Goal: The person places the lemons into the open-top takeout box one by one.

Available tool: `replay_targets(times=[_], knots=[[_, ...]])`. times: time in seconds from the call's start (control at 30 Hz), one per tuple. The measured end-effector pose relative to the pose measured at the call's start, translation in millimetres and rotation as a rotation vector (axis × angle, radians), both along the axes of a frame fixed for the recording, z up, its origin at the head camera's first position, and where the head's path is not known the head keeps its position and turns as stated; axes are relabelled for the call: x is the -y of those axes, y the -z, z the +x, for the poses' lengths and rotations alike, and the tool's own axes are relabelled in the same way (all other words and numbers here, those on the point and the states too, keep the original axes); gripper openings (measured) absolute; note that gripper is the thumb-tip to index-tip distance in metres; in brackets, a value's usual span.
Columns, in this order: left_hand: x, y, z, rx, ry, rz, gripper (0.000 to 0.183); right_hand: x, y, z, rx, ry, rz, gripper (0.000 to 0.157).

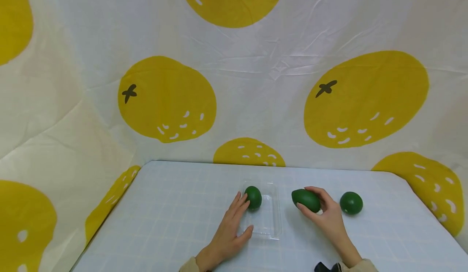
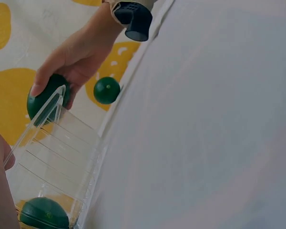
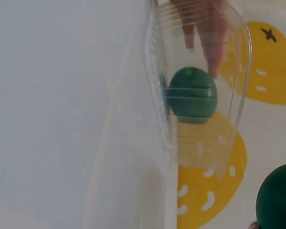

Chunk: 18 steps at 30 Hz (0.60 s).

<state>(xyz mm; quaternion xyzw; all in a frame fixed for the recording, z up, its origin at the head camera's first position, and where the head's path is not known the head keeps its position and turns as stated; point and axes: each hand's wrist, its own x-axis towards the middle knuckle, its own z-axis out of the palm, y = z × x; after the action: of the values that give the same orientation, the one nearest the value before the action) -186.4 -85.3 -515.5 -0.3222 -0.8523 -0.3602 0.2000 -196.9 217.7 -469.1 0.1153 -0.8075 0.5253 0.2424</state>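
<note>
A clear plastic box [image 1: 268,219] lies on the table with one dark green, smooth, oval fruit [image 1: 253,197] at its far left inside. My left hand [image 1: 229,228] rests along the box's left rim, fingers stretched out and thumb spread, fingertips beside that fruit. To the right of the box, my right hand [image 1: 327,213] grips a second green fruit [image 1: 306,200], tapered at one end, between thumb and fingers. In the left wrist view this held fruit [image 2: 48,98] overlaps the box's far end. A third green fruit [image 1: 351,203] lies on the table to the right of my right hand.
A pale checked cloth covers the table [image 1: 164,211]. Behind it hangs a white curtain [image 1: 256,101] printed with large yellow fruits, which continues down the left side. A dark device [image 2: 136,21] is strapped at the right wrist.
</note>
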Motion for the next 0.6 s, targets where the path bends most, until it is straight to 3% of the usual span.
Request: replay_targets(times=[0.27,0.6], knots=[[0,1.5,-1.7,-0.008,0.002,-0.002,0.065,37,-12.2,-6.3,0.022,0.006,-0.047,0.055],[0,-0.4,-2.0,-0.062,0.006,0.000,0.063,78,-9.7,-16.9,-0.052,0.014,0.025,0.054]])
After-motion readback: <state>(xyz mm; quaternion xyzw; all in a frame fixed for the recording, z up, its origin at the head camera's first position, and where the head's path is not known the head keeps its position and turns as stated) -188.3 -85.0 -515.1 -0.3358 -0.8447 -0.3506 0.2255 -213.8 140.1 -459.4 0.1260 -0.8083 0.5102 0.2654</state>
